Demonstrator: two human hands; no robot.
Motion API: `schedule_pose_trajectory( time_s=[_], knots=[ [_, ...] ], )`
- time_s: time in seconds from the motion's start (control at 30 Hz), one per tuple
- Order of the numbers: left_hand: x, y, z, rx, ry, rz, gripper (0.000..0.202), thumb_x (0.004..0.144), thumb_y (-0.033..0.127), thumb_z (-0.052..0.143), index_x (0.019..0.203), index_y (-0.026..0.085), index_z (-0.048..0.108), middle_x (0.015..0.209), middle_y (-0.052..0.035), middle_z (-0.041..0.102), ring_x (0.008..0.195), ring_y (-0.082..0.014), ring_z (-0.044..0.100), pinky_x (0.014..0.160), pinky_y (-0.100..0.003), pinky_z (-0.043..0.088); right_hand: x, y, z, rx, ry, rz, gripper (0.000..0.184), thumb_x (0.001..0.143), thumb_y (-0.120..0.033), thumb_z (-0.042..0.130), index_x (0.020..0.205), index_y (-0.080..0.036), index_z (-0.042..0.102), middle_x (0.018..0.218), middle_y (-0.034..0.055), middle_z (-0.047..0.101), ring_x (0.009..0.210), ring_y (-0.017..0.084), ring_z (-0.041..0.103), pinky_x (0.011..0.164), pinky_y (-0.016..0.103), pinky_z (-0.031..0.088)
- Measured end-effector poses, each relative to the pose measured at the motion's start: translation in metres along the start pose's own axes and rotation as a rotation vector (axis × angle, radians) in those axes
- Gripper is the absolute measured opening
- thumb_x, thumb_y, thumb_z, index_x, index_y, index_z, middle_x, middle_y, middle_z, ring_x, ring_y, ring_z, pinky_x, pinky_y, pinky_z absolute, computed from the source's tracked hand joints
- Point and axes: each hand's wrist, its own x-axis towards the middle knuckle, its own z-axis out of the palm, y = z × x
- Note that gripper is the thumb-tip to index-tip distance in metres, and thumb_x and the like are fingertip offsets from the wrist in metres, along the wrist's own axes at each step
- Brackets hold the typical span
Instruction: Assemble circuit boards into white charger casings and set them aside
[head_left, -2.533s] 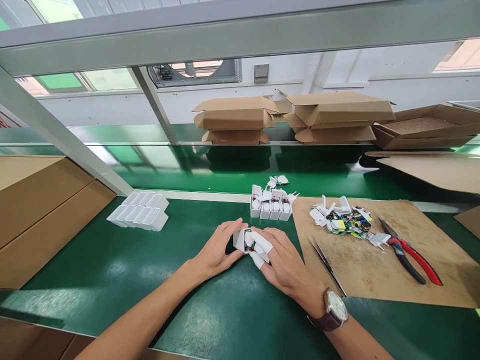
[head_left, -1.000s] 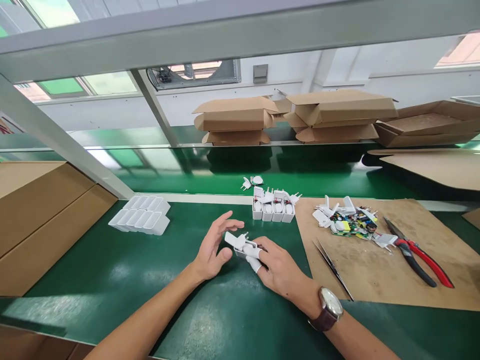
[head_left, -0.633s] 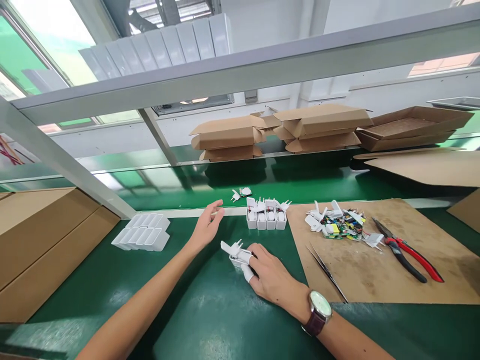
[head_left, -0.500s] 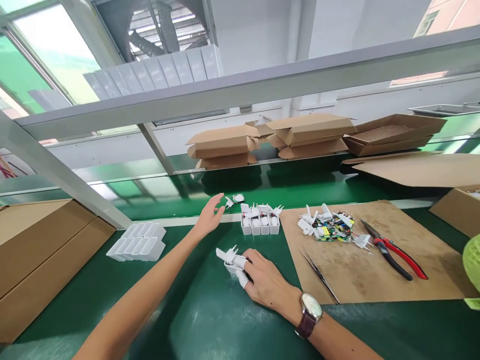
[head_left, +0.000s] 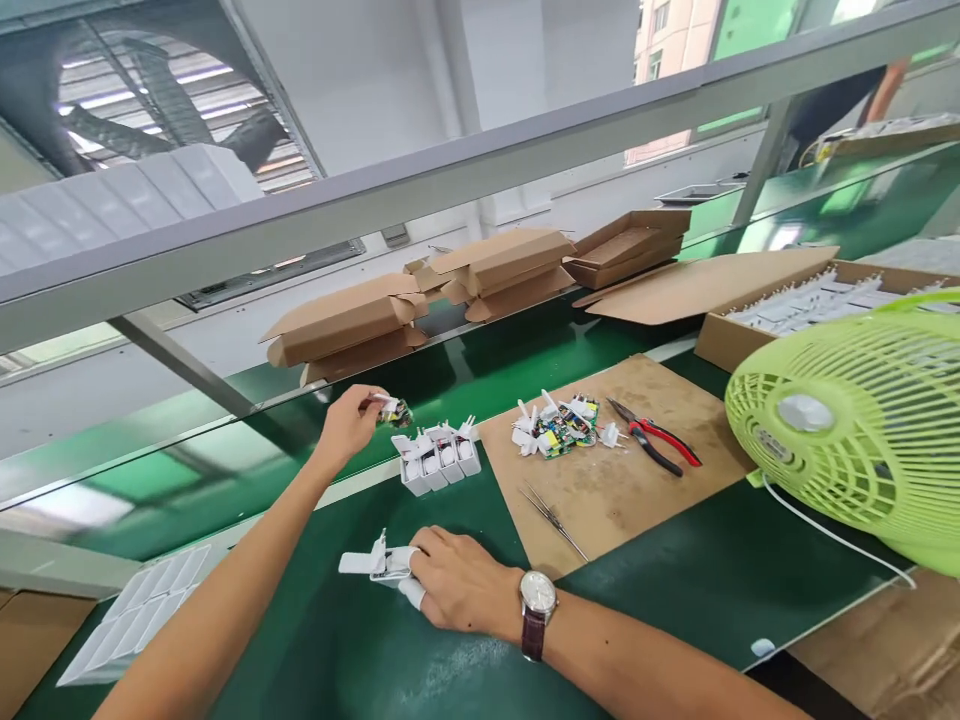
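My left hand (head_left: 346, 424) is stretched out to the far side of the green belt (head_left: 360, 640), fingers pinched on a small plug part with a circuit board (head_left: 394, 410). Just right of it stands a row of white charger housings (head_left: 439, 461). My right hand (head_left: 457, 588), with white finger cots and a wristwatch, rests on the belt and holds an open white charger housing (head_left: 369, 562) whose prongs stick up.
A brown cardboard mat (head_left: 637, 470) carries a heap of circuit boards and plug parts (head_left: 559, 428), red-handled pliers (head_left: 654, 444) and tweezers (head_left: 553, 520). A green fan (head_left: 855, 425) stands at the right. White trays (head_left: 139, 612) lie at left; folded cartons (head_left: 349, 325) behind.
My left hand let go of the charger housing, reached to the back of the belt and picked up a small part. The view swung right, bringing the green fan into sight.
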Motion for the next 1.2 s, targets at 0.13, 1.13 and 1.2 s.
schedule_pose_trajectory(
  time_s=[0.13, 1.13, 1.2],
  knots=[
    [-0.012, 0.072, 0.015, -0.15, -0.109, 0.279, 0.019, 0.089, 0.035, 0.058, 0.096, 0.023, 0.072, 0.1, -0.0056, 0.073, 0.085, -0.0196, 0.069, 0.076, -0.03, 0.056, 0.001, -0.002, 0.001, -0.02, 0.03, -0.026, 0.018, 0.088, -0.026, 0.068, 0.103, -0.018, 0.064, 0.107, 0.0091, 0.062, 0.089, 0.023, 0.059, 0.057, 0.029, 0.051],
    [-0.189, 0.005, 0.006, -0.498, -0.098, -0.063, 0.035, 0.09, 0.053, 0.068, 0.107, 0.023, 0.078, 0.107, -0.0086, 0.078, 0.092, -0.0226, 0.073, 0.082, -0.034, 0.059, -0.016, 0.009, 0.007, 0.299, 0.281, -0.037, 0.029, 0.094, -0.017, 0.06, 0.122, -0.021, 0.055, 0.119, 0.0096, 0.065, 0.097, 0.022, 0.067, 0.081, 0.035, 0.059],
    [-0.205, 0.001, 0.015, -0.546, -0.079, -0.143, 0.033, 0.095, 0.051, 0.062, 0.107, 0.023, 0.076, 0.105, -0.0081, 0.079, 0.091, -0.022, 0.073, 0.081, -0.034, 0.059, -0.019, 0.01, 0.008, 0.278, 0.277, -0.054, 0.031, 0.094, -0.013, 0.057, 0.123, -0.022, 0.057, 0.12, 0.0098, 0.066, 0.101, 0.022, 0.068, 0.082, 0.035, 0.06]
  ],
)
